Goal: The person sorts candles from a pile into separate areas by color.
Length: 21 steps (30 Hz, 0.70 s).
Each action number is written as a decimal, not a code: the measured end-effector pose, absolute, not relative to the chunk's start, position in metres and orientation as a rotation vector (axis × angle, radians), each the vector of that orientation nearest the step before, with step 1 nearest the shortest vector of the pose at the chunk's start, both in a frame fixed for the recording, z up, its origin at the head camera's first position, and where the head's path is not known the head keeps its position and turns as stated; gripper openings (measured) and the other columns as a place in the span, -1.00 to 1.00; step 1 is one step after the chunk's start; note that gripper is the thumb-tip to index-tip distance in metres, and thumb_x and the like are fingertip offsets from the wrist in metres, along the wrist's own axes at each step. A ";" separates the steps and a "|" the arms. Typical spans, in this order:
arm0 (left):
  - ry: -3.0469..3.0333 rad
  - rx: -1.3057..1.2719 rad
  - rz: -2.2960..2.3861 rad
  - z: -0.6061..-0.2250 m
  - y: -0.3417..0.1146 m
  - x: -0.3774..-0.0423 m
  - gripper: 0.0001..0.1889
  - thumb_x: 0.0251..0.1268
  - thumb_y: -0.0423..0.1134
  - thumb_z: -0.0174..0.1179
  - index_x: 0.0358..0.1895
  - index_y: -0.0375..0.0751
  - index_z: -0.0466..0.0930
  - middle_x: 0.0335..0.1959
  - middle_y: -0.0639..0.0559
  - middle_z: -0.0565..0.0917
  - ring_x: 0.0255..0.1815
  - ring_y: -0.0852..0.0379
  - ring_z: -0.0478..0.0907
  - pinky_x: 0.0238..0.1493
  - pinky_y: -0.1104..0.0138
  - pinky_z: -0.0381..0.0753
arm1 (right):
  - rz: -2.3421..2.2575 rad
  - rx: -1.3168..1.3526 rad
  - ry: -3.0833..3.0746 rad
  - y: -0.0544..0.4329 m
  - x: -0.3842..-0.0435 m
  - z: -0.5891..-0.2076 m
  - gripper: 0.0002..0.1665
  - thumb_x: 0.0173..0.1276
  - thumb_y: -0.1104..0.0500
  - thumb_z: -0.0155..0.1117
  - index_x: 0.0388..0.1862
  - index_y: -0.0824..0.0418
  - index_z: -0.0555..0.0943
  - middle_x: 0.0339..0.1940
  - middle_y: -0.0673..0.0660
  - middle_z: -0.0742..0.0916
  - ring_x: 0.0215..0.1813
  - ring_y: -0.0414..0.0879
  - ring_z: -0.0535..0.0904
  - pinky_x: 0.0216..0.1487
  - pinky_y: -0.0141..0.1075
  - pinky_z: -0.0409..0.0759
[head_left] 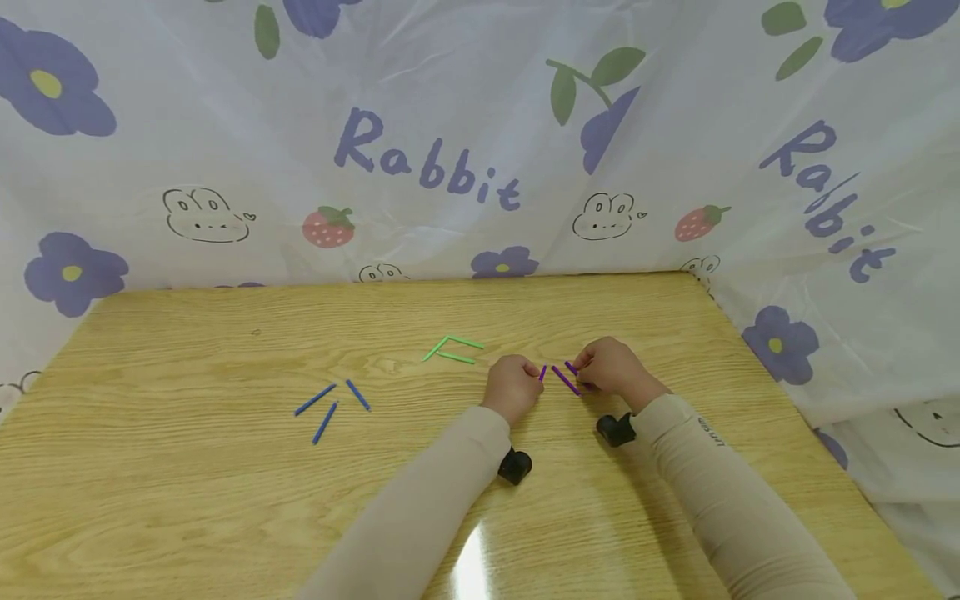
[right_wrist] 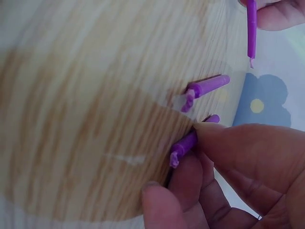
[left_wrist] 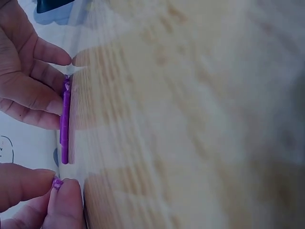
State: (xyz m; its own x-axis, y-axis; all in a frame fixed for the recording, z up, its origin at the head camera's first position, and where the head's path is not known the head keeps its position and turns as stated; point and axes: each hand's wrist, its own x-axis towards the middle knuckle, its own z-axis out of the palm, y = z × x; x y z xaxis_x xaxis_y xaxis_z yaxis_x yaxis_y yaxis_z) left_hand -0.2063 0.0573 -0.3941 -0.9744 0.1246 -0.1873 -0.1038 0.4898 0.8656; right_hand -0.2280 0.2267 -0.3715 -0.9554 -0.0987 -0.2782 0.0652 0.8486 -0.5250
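My left hand point(head_left: 512, 388) pinches a slim purple candle point(head_left: 543, 374) between thumb and fingertips. In the right wrist view that candle point(right_wrist: 251, 33) is held raised, its pale wick pointing down the picture. A second purple candle point(head_left: 566, 381) lies slanted on the table between my hands, touched by neither. My right hand point(head_left: 617, 371) has thumb and fingers about a third purple candle point(right_wrist: 185, 143), low at the tabletop and beside the second one. Part of this third candle is covered by the fingers.
Green candles point(head_left: 456, 357) lie in an angular arrangement left of and beyond my left hand. Blue candles point(head_left: 324, 422) lie apart farther left on the wooden table point(head_left: 187, 500). A printed cloth point(head_left: 450, 100) rises along the table's back and right edges.
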 end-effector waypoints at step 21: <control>2.605 0.028 1.378 -0.389 0.066 -0.207 -0.94 0.14 -0.46 0.26 -0.31 -0.33 0.61 -0.34 -0.09 0.64 -0.29 0.02 0.54 -0.21 0.25 0.56 | -0.748 -0.039 2.744 0.228 -0.230 -0.373 -0.78 0.23 0.33 0.22 -0.17 0.39 0.67 -0.50 0.09 0.70 -0.55 -0.19 0.46 -0.54 -0.41 0.44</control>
State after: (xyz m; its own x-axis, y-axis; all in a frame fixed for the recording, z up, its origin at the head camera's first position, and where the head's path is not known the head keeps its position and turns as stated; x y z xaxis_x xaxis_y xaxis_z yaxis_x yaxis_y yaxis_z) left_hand -0.2069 0.0656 -0.3893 -0.9810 0.1067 -0.1620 -0.0738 0.5670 0.8204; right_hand -0.2303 0.2284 -0.3731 -0.9559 -0.1030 -0.2750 0.0508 0.8643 -0.5004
